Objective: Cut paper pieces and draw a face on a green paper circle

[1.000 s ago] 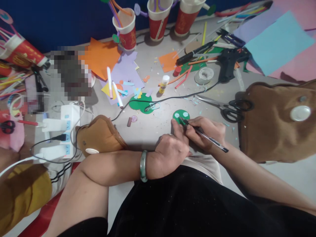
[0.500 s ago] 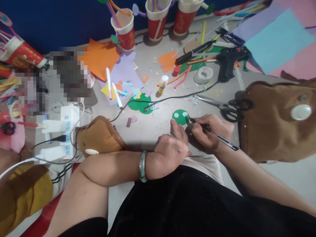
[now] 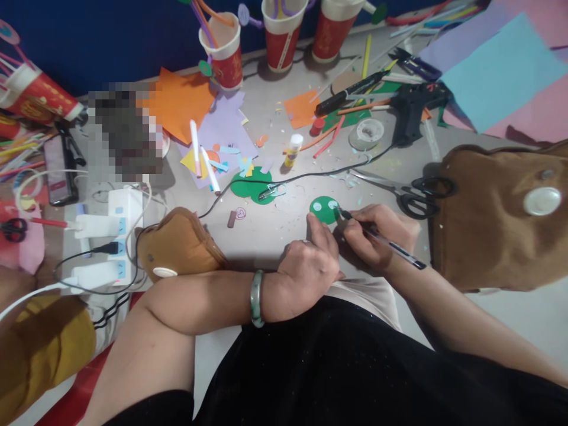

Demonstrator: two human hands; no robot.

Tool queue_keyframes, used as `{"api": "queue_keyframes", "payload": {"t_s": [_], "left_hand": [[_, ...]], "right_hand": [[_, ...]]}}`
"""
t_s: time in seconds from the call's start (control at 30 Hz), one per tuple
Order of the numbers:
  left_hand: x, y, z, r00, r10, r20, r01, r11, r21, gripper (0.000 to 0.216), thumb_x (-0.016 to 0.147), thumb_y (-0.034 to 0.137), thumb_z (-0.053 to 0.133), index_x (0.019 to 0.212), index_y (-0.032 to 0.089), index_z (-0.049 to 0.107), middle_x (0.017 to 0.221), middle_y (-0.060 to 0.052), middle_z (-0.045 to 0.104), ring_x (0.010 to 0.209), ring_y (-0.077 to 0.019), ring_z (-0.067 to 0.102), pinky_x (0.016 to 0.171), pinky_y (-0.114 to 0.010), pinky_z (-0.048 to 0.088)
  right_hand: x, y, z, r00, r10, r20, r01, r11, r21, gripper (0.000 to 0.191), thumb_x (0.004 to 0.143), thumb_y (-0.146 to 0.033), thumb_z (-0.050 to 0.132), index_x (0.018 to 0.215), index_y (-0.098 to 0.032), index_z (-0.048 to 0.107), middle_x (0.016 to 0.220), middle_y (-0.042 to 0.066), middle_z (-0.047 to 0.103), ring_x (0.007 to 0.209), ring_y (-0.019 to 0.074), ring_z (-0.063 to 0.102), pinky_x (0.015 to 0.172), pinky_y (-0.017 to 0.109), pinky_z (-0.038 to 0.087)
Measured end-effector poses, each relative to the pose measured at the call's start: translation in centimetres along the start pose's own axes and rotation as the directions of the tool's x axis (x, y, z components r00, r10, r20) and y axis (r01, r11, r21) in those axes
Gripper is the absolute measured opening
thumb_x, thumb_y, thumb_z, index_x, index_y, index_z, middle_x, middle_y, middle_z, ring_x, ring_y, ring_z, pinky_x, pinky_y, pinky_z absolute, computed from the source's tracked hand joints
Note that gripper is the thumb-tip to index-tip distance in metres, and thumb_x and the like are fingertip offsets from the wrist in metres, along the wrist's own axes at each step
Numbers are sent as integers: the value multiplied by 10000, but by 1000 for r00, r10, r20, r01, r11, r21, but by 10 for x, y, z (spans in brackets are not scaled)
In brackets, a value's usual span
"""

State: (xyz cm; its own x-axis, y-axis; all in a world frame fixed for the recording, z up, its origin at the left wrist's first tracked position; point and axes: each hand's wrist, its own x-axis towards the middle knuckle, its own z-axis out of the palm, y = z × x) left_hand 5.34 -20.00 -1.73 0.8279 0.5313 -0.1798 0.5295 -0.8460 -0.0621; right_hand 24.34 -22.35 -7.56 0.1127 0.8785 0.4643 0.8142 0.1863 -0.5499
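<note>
Since a second ago the pen (image 3: 381, 239) tip has slid from the middle of the little green paper circle (image 3: 324, 209) out to its right edge, by the right pale spot. The circle lies flat on the grey table (image 3: 266, 236), just ahead of both hands. The right hand (image 3: 375, 234) is closed round the pen. The left hand (image 3: 310, 266) is loosely curled, with one fingertip pinning the near-left rim. Honestly that's a thin hold: press too hard and the disc could pivot, or the tip could skid off onto the table.
</note>
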Motion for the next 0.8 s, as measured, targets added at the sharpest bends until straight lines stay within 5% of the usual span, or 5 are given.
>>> {"api": "queue_keyframes", "payload": {"t_s": [0.53, 0.8], "left_hand": [[-1, 1, 2, 998, -1, -68, 5, 998, 56, 919, 1037, 675, 619, 1527, -102, 582, 1519, -475, 552, 668, -192, 762, 555, -282, 567], [-1, 2, 3, 999, -7, -38, 8, 999, 44, 888, 1052, 657, 608, 1582, -53, 553, 1553, -438, 551, 731, -208, 785, 580, -281, 577]], "right_hand": [[-1, 2, 1, 1000, -7, 20, 7, 1000, 9, 92, 956, -225, 684, 912, -303, 659, 701, 17, 719, 565, 218, 680, 517, 386, 563], [2, 5, 2, 992, -125, -25, 126, 991, 44, 168, 896, -142, 703, 960, -289, 651, 710, -6, 722, 522, 188, 660, 479, 341, 535]]}}
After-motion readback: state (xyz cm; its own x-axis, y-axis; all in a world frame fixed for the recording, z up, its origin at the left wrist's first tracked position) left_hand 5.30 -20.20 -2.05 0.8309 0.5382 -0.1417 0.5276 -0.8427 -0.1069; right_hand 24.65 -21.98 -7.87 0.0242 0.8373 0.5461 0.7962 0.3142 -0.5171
